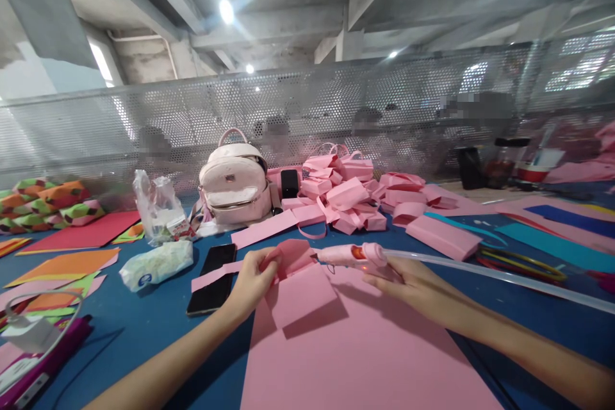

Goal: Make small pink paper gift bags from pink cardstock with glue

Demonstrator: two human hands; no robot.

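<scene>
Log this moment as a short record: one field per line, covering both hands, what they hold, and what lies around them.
left hand: left hand pinches a folded pink paper piece at its upper edge
right hand: right hand holds a pink glue gun, nozzle toward the paper piece
glue stick: long clear stick trails from the gun's rear to the right
under the hands: large pink sheet on the blue table
left of the hands: black phone, tissue pack
behind: pale backpack, pile of pink paper bags
</scene>
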